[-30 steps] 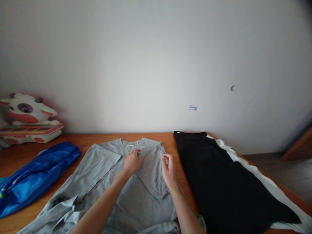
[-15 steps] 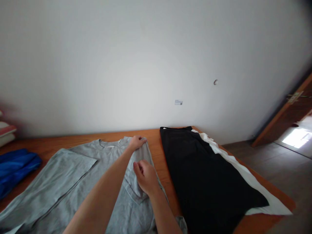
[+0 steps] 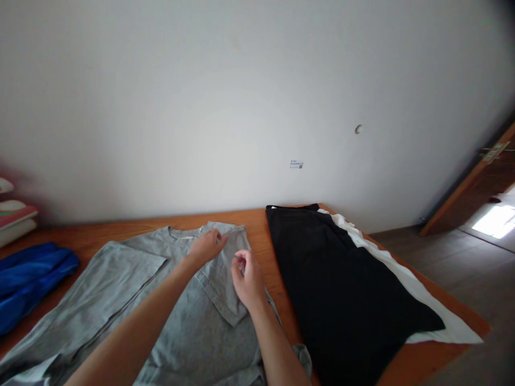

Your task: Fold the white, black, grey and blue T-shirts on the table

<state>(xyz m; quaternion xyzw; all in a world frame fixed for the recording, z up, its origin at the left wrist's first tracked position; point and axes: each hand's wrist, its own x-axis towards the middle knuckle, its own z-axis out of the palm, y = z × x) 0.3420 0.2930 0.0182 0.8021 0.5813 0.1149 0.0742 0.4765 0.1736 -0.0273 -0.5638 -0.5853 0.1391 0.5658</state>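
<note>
A grey T-shirt (image 3: 193,316) lies spread on the wooden table, its collar toward the wall and both sleeves folded inward over the body. My left hand (image 3: 208,246) is over the shirt just right of the collar, fingers curled loosely and apart with nothing visible in them. To its right, my right hand (image 3: 246,276) hovers above the folded sleeve near the shirt's right edge. Its thumb and fingers are bent, with a gap between them and no cloth seen inside.
Black garment (image 3: 341,289) lies over a white one (image 3: 430,316) on the table's right. Blue cloth (image 3: 36,273) and stacked items (image 3: 16,220) are at the left. A white wall (image 3: 201,107) stands behind the table (image 3: 257,220); a door (image 3: 470,187) is far right.
My left hand has moved left from the shirt's right shoulder toward the collar. My right hand has risen slightly and its fingers have loosened. The view has shifted a little.
</note>
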